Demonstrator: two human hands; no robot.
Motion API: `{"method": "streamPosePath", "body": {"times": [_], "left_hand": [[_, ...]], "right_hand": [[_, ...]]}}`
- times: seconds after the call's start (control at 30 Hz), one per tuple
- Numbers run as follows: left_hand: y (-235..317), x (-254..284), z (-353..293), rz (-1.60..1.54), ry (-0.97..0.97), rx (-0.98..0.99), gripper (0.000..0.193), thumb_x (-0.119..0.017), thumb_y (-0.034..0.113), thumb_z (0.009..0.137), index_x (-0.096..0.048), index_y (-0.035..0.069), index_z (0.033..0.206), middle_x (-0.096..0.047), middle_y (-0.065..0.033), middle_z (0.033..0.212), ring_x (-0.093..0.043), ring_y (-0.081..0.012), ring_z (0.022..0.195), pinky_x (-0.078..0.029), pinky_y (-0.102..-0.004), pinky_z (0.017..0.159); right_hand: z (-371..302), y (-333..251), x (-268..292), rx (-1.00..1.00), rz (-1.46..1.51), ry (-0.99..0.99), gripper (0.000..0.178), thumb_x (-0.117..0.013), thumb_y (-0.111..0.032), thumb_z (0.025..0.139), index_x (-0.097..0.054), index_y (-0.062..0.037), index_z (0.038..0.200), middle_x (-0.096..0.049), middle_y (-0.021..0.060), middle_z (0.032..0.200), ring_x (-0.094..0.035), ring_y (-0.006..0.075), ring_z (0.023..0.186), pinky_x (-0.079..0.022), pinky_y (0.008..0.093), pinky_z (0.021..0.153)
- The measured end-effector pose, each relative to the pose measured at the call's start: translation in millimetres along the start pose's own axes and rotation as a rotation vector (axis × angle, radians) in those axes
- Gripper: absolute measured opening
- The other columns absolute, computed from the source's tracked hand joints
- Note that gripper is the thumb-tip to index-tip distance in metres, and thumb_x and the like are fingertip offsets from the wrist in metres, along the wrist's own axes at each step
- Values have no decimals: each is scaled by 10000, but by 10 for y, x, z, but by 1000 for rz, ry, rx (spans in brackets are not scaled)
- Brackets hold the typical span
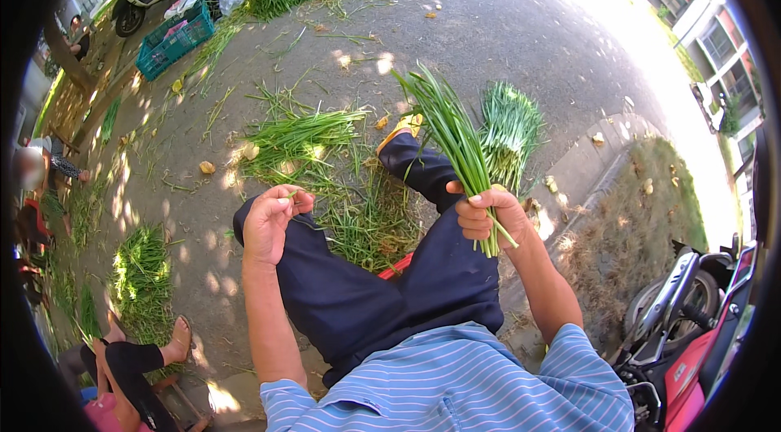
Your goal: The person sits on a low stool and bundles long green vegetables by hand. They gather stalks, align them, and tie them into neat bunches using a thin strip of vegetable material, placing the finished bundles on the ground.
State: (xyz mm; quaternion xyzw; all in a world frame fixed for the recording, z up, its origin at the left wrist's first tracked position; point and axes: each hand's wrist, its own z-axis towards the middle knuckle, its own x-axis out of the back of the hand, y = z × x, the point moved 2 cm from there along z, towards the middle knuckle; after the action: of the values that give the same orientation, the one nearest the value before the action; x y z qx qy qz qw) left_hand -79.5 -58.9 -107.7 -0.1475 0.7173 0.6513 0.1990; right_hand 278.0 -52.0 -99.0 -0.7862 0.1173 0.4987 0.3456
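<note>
A right hand [490, 216] grips a stalk bundle [451, 129]; the left hand [271, 224] pinches what may be a green scrap [290, 195]. Loose greens [370, 224] clutter the ground [455, 17] near a teal crate [173, 48].

The single wide fisheye view, worn on the head, faces down and forward over the striped shirt [439, 379]; left hand [272, 223] and right hand [506, 208] appear close, pavement [455, 33] farther out.

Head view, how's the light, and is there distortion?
Head view: glare whites out the upper-right pavement, dappled sun spots its left; head view again: fisheye bends edges near the rim, green stalks in the right hand look fairly sharp.
</note>
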Motion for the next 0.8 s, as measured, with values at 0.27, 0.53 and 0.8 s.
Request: {"method": "streamPosePath", "body": {"times": [0.27,0.53,0.8], "left_hand": [[3,-204,18,61,-158,88,148,-486,118,732,-479,63,595,-627,-144,784,-625,-268,873,-470,-381,848],[-922,-563,-96,1724,-371,106,474,-578,446,792,-658,9,960,-656,-168,934,-618,-289,850,-470,-364,795],[-813,-1154,103,-57,-600,387,876,-589,637,802,-397,18,1391,-500,-171,1326,-498,-251,1209,-409,-415,978]], "right_hand": [[11,27,-44,32,-62,-22,350,-571,-145,905,-516,-24,1229,-407,-19,597,-364,57,470,-314,228,426],[175,42,-248,-2,-37,-119,337,-595,-131,889,-531,-34,1205,-404,-18,595,-361,67,462,-315,234,424],[306,304,-420,-107,-132,-102,255,-679,-128,824,-586,-38,1044,-429,7,563,-420,118,445,-333,263,409]]}}
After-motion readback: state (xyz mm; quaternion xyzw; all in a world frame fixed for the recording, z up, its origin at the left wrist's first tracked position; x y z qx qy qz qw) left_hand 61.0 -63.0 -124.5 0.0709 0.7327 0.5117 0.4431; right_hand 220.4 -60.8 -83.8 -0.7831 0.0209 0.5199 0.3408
